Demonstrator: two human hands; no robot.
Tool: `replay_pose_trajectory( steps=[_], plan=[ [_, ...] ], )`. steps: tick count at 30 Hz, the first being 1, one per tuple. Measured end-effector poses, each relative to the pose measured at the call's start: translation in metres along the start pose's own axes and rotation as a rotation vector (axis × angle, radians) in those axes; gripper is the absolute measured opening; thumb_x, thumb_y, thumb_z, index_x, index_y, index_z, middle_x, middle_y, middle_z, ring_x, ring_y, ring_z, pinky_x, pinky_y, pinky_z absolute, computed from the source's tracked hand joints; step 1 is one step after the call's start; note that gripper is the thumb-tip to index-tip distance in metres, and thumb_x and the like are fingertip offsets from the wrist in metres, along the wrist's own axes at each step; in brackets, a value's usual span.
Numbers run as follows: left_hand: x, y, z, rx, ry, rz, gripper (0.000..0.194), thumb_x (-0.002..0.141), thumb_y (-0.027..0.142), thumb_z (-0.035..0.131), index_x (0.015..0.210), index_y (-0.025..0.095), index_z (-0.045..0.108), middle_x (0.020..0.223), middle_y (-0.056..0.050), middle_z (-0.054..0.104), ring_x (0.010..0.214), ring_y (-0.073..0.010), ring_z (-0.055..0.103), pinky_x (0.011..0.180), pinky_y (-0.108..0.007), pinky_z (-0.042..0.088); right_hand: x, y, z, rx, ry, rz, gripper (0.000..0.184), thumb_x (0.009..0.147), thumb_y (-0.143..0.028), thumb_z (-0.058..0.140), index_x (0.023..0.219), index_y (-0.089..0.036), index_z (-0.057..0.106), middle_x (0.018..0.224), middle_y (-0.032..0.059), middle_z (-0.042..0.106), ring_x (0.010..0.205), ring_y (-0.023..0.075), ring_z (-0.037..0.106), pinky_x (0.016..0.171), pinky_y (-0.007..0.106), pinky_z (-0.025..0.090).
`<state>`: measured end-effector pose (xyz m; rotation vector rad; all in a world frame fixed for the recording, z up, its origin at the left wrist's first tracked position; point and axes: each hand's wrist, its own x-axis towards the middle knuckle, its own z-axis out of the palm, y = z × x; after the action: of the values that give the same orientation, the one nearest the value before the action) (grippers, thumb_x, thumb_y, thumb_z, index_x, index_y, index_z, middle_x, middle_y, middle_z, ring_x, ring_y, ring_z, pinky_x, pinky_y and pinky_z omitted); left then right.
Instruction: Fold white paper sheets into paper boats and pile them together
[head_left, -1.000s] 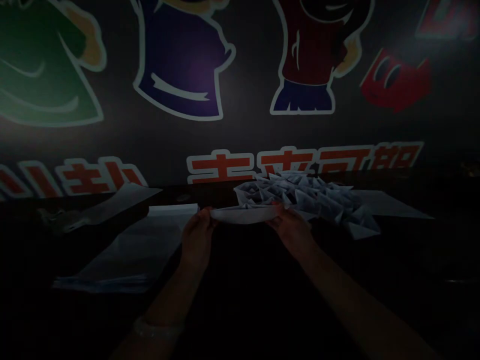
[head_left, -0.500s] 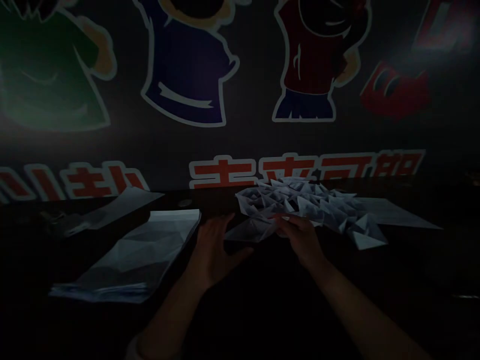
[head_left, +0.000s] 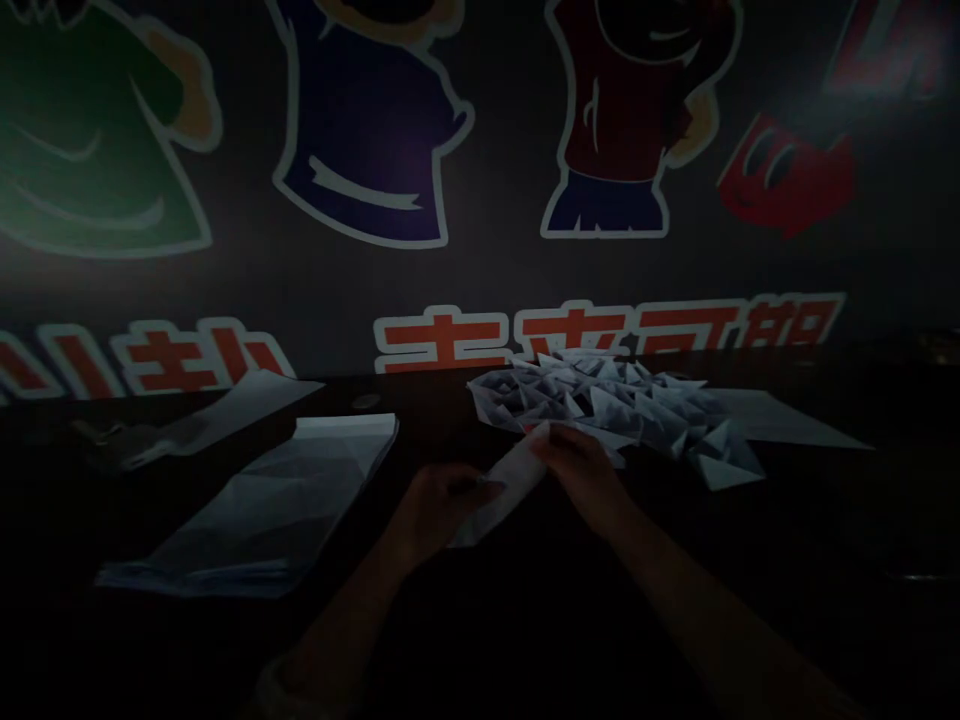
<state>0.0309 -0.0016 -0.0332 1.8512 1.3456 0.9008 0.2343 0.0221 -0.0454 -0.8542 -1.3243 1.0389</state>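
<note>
A folded piece of white paper (head_left: 510, 485) is held up between my two hands, slanting from lower left to upper right. My left hand (head_left: 442, 505) pinches its lower left side, thumb on top. At the upper right end, my right hand (head_left: 577, 460) grips it between thumb and fingers. Just behind is a pile of folded white paper boats (head_left: 600, 395), heaped close together. The picture is dark, so the exact folds of the held paper are hard to make out.
A stack of creased white sheets (head_left: 270, 500) lies on the dark table at left. Behind it are another paper sheet (head_left: 262, 400) and some crumpled clear material (head_left: 124, 445). A flat sheet (head_left: 787, 420) extends right of the pile. A wall with cartoon figures (head_left: 495, 270) stands behind.
My left hand has closed from an open pose onto the paper. The paper has come nearer, away from the pile, and is now tilted between both hands.
</note>
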Motion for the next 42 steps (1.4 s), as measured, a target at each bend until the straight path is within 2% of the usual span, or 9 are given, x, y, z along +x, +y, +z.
replay_pose_trajectory(
  steps=[4,8,13,18,21,25,31,36,42],
  plan=[
    [0.002,-0.005,0.001,-0.004,0.065,-0.010,0.034,0.078,0.047,0.057,0.080,0.015,0.067,0.070,0.000,0.062,0.067,-0.0165,0.055,0.058,-0.025,0.038,-0.003,0.003,0.005,-0.022,-0.156,0.144,0.031,0.065,-0.045,0.077,0.079,-0.017,0.074,0.074,0.0039,0.071,0.069,0.0191,0.066,0.068,0.033,0.051],
    [-0.001,-0.007,0.007,0.018,0.072,0.045,0.032,0.084,0.046,0.051,0.079,0.016,0.059,0.070,0.002,0.057,0.069,-0.0155,0.052,0.060,-0.026,0.038,-0.005,0.005,0.008,-0.197,-0.071,0.127,0.026,0.069,-0.043,0.074,0.064,-0.017,0.071,0.059,0.0021,0.068,0.057,0.0161,0.062,0.059,0.028,0.047],
    [0.001,-0.009,0.015,-0.088,-0.061,-0.017,0.036,0.070,0.045,0.068,0.087,0.014,0.063,0.072,0.002,0.060,0.065,-0.0145,0.053,0.055,-0.023,0.037,-0.005,0.003,0.008,-0.368,-0.033,0.086,0.023,0.070,-0.039,0.072,0.062,-0.018,0.068,0.056,-0.0006,0.066,0.055,0.0150,0.059,0.053,0.025,0.041],
    [0.003,-0.003,0.014,-0.204,-0.060,-0.099,0.033,0.068,0.040,0.069,0.085,0.013,0.067,0.067,0.000,0.064,0.058,-0.0135,0.054,0.052,-0.023,0.038,-0.008,0.007,0.015,-0.231,-0.168,0.163,0.027,0.073,-0.045,0.070,0.074,-0.018,0.071,0.069,0.0016,0.070,0.063,0.0155,0.061,0.057,0.025,0.043],
    [0.003,0.001,0.013,-0.208,-0.013,-0.116,0.034,0.064,0.037,0.071,0.086,0.012,0.068,0.069,-0.001,0.066,0.060,-0.0147,0.057,0.054,-0.024,0.041,-0.010,0.012,0.019,-0.213,-0.258,0.238,0.033,0.074,-0.048,0.068,0.065,-0.017,0.070,0.060,0.0022,0.066,0.056,0.0140,0.058,0.055,0.026,0.040],
    [0.003,0.000,0.015,-0.253,-0.008,-0.071,0.038,0.064,0.036,0.072,0.093,0.011,0.068,0.076,-0.004,0.069,0.066,-0.0165,0.060,0.059,-0.025,0.045,-0.010,0.016,0.019,-0.263,-0.198,0.158,0.031,0.071,-0.043,0.071,0.053,-0.018,0.066,0.054,-0.0003,0.061,0.054,0.0133,0.053,0.055,0.027,0.037],
    [0.002,-0.003,0.009,-0.219,-0.166,-0.079,0.032,0.067,0.038,0.069,0.087,0.012,0.068,0.069,-0.002,0.066,0.057,-0.0128,0.054,0.053,-0.024,0.039,-0.006,0.019,0.014,-0.164,-0.091,0.117,0.030,0.070,-0.043,0.071,0.054,-0.019,0.063,0.055,-0.0014,0.060,0.055,0.0142,0.053,0.056,0.028,0.037],
    [0.003,-0.006,0.006,0.016,-0.099,-0.088,0.026,0.065,0.033,0.066,0.081,0.013,0.068,0.066,0.001,0.064,0.060,-0.0147,0.055,0.053,-0.023,0.036,-0.006,0.018,0.014,-0.100,-0.102,0.109,0.034,0.073,-0.050,0.067,0.068,-0.017,0.070,0.064,0.0015,0.065,0.059,0.0159,0.056,0.058,0.029,0.040],
    [0.010,-0.013,0.012,0.170,-0.081,-0.026,0.027,0.070,0.040,0.058,0.072,0.015,0.068,0.062,0.001,0.063,0.060,-0.0164,0.058,0.052,-0.023,0.035,-0.002,0.019,0.010,-0.208,0.084,0.041,0.035,0.074,-0.048,0.065,0.056,-0.018,0.065,0.053,-0.0015,0.059,0.055,0.0147,0.052,0.055,0.027,0.037]
  ],
)
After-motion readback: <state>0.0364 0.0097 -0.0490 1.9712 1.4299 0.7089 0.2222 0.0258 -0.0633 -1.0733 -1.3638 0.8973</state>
